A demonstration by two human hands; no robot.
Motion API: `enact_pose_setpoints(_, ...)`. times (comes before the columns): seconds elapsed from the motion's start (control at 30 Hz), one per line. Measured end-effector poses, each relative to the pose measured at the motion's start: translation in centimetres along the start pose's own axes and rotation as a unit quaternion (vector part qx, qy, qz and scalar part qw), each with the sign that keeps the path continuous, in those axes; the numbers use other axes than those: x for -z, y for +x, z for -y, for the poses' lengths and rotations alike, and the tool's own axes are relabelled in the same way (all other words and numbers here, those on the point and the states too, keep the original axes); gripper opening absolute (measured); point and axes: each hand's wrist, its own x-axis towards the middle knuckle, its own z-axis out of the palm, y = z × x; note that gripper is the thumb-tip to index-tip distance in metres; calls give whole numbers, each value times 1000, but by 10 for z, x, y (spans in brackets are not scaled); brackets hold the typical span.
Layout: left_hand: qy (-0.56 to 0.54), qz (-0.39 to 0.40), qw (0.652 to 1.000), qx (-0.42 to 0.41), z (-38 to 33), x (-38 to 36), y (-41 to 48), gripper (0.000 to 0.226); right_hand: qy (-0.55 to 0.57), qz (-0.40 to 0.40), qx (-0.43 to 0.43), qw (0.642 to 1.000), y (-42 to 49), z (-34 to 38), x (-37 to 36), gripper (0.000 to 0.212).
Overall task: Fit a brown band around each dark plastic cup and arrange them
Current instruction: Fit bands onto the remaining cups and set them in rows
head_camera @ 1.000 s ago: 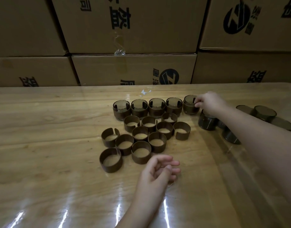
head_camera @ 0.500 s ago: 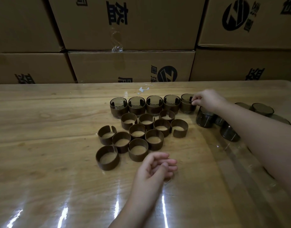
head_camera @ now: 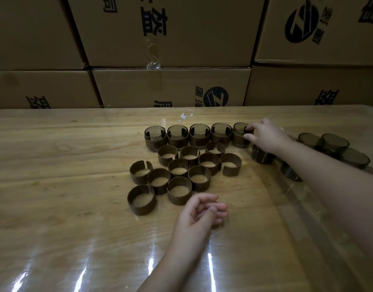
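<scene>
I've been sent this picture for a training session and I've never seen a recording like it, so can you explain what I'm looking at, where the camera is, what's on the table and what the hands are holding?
There is no machine here. These are a person's two bare hands, seen from a camera worn on their head that looks forward and down, and this is the only view.

On the wooden table stands a row of five dark plastic cups, each with a brown band fitted round it. In front of the row lies a cluster of loose brown bands. To the right are bare dark cups without bands.

The right hand has its grip on the rightmost banded cup, pinching it at the rim. The left hand rests on the table with its fingers loosely curled and holds nothing. Cardboard boxes are stacked behind the table.
</scene>
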Motion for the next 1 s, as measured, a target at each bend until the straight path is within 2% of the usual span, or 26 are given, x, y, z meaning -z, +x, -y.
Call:
enact_pose_setpoints(0.1,3,-2,1000,0,-4,0,-1,18,35,-111,21,993,-34,12,-3,38)
enact_pose_setpoints(0.17,4,-5,1000,-2,-6,0,-1,15,115,-131,33,984,-65,22,-7,32)
enact_pose_setpoints(0.3,26,2,1000,-7,-6,-1,-2,11,298,-53,57,952,-142,40,-14,13)
enact_pose_setpoints(0.5,59,4,998,-21,-5,1,-5,11,430,78,64,897,-218,52,-33,19)
enact_pose_setpoints(0.63,50,-5,999,-22,-7,-2,-7,11,402,106,57,908,-205,44,-35,18)
enact_pose_setpoints(0.73,34,1,999,-19,-8,-3,-7,11,316,-6,55,947,-165,28,-18,17)
enact_pose_setpoints(0.83,27,1,1000,-15,-8,-2,-8,10,271,-71,24,960,-122,14,4,21)
enact_pose_setpoints(0.93,28,-6,999,-15,-7,-1,-7,10,140,-22,-28,990,-93,1,8,32)
enact_pose_setpoints(1.0,30,-6,999,-12,-6,0,-6,10,73,24,-41,996,-84,-6,3,32)
